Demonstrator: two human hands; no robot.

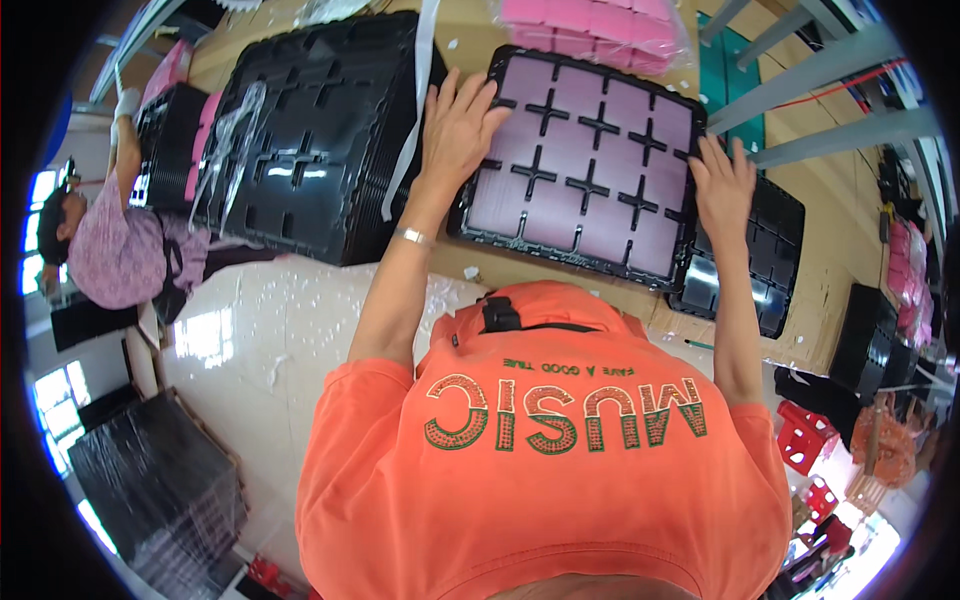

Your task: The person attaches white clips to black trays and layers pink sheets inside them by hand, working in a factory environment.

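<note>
A shallow black plastic tray (578,258) with cross-shaped dividers lies on the table in front of me, its compartments showing pale mauve pink. At its upper left edge rests my left hand (458,135), fingers spread over the rim. My right hand (724,185) is at the opposite edge, its fingers stretched out against the upper right corner. Neither hand is closed around anything I can see. Left of the tray stands a tall stack of black trays (310,140), with a white strap (408,150) hanging beside it. Another black tray (760,250) lies partly under my right forearm.
Wrapped pink foam blocks (600,30) sit beyond the tray. Grey metal bars (830,75) cross the upper right. A co-worker (115,240) stands at far left beside more black trays. A wrapped black stack (150,480) stands on the floor behind; red crates (805,440) are at right.
</note>
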